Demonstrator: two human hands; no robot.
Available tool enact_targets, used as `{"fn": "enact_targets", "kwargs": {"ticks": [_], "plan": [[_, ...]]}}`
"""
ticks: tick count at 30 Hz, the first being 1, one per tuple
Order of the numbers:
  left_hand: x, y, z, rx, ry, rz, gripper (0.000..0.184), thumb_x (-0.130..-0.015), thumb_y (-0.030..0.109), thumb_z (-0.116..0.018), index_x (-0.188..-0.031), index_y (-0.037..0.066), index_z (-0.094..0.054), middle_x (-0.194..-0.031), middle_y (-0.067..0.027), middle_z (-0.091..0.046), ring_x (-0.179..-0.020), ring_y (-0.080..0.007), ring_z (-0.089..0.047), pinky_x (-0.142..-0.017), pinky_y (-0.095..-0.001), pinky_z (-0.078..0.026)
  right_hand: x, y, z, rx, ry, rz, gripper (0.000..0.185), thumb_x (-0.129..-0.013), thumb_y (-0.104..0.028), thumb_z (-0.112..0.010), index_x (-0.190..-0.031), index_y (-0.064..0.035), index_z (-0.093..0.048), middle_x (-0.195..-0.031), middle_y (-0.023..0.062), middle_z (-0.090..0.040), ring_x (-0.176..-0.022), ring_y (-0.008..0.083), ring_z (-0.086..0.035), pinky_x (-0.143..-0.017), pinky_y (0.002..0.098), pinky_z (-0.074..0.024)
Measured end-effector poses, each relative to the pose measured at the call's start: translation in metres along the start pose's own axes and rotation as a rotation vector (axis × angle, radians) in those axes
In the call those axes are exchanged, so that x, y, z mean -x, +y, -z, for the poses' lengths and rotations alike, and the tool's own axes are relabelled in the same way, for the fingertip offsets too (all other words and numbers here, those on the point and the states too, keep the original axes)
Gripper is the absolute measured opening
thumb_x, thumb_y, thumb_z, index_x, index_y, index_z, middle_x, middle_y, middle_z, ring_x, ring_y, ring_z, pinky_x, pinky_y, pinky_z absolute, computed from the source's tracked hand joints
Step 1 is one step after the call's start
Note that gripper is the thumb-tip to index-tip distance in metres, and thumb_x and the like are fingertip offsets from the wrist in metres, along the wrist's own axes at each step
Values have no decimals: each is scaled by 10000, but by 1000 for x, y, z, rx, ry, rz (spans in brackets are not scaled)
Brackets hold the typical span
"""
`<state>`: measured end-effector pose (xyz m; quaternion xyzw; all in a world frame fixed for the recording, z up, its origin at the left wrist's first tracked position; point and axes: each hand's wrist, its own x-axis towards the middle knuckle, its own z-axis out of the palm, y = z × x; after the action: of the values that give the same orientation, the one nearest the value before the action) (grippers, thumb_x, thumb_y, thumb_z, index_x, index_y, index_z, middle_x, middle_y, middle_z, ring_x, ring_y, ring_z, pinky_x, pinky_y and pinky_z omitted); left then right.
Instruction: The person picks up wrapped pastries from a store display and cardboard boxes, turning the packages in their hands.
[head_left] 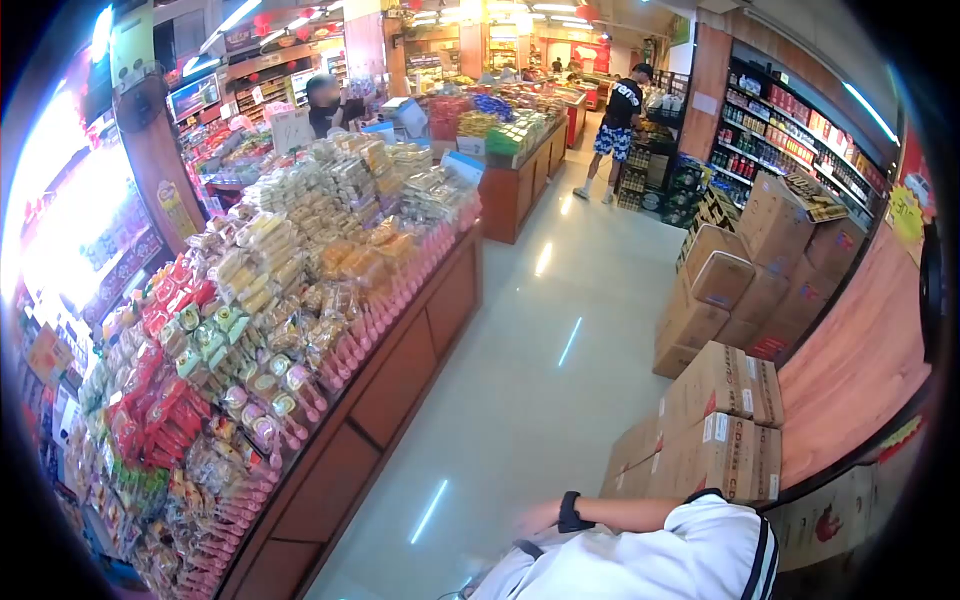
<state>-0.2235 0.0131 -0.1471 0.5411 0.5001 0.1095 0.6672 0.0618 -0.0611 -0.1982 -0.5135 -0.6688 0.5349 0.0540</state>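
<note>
Low in the view, my right hand (540, 518) is smeared by motion in front of my white shirt (640, 560). A black band (573, 512) is round its wrist, and the forearm comes in from the right out of a white sleeve with black stripes. Its fingers cannot be made out, nor whether they hold anything. My left hand does not show. Stacked cardboard boxes (690, 450) are nearest to the right arm. On the left, a long wooden display counter (390, 400) bears heaps of wrapped packets (300, 270).
A shiny pale floor aisle (530, 330) runs forward between the counter and boxes. More cartons (765, 235) stand by drink shelves (790, 130) at the right. A person in patterned shorts (613, 140) stands down the aisle; another person (325, 105) is behind the left counter.
</note>
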Motion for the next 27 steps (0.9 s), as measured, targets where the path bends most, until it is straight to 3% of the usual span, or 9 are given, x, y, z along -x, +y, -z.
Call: {"fn": "enact_targets", "kwargs": {"ticks": [1,3,10,14,17,19,22,25,27], "plan": [[-1,-9,3,-15,-12,4,575,-1005,207,-690,-1484,-24,-473,-1381,-184,-598,-1219,-295,-606,-1021,-408,-501,3,-29,11,-100,-31,-41,288,-951,-285,-601,-1002,-27,-718,-865,171,-706,-746,292,-628,-680,448,-511],[-1,-30,9,-47,-33,18,566,-1006,203,-688,-1479,-26,-479,-1373,-185,-603,-1208,-294,-614,-1010,-407,-511,-33,8,-14,-247,40,173,247,-920,-254,-653,-992,-26,-714,-840,155,-698,-724,265,-607,-661,431,-506],[4,-144,22,-113,-116,74,532,-1012,188,-680,-1462,-33,-503,-1342,-187,-623,-1171,-288,-641,-972,-401,-547,-23,-51,3,-92,269,102,261,-994,-263,-588,-1082,-41,-694,-952,175,-705,-822,326,-649,-699,448,-532],[21,-273,33,-78,-177,-57,513,-1016,180,-675,-1453,-37,-516,-1325,-188,-635,-1150,-285,-656,-950,-397,-568,0,-55,-13,-204,107,-112,318,-1031,-302,-553,-1171,-44,-677,-1003,159,-716,-855,297,-665,-756,431,-552],[43,-356,35,-51,-209,-211,499,-1018,174,-671,-1445,-40,-526,-1312,-188,-643,-1134,-283,-668,-934,-395,-583,-4,-28,-24,-174,-6,-236,384,-1040,-322,-540,-1281,-46,-656,-1072,166,-747,-1000,283,-712,-850,401,-561],[79,-262,38,-64,-205,-157,423,-936,263,-613,-1250,-19,-646,-1261,-213,-694,-1116,-299,-686,-968,-441,-533,0,-14,-35,-172,168,-144,390,-1033,-325,-548,-1258,-28,-663,-1117,187,-743,-1024,318,-710,-879,406,-553],[63,-331,46,-184,-228,9,413,-843,223,-660,-1182,-10,-691,-1224,-235,-707,-1080,-324,-706,-923,-440,-546,0,-37,-26,-146,186,-206,391,-1024,-322,-559,-1237,-14,-671,-1141,202,-736,-1034,352,-701,-911,417,-543],[69,-286,72,-614,-346,116,439,-798,217,-675,-1191,23,-702,-1172,-251,-716,-1095,-393,-689,-930,-457,-543,-7,-51,-19,-227,304,-279,395,-1018,-309,-573,-1270,-19,-668,-1156,212,-731,-1048,370,-699,-930,417,-538],[68,-251,82,-630,-139,109,412,-834,246,-680,-1184,31,-710,-1167,-229,-719,-1093,-437,-666,-940,-484,-541,-21,-52,-11,-128,413,-199,394,-1010,-289,-590,-1294,-27,-664,-1161,220,-728,-1052,376,-701,-936,414,-538]]}}
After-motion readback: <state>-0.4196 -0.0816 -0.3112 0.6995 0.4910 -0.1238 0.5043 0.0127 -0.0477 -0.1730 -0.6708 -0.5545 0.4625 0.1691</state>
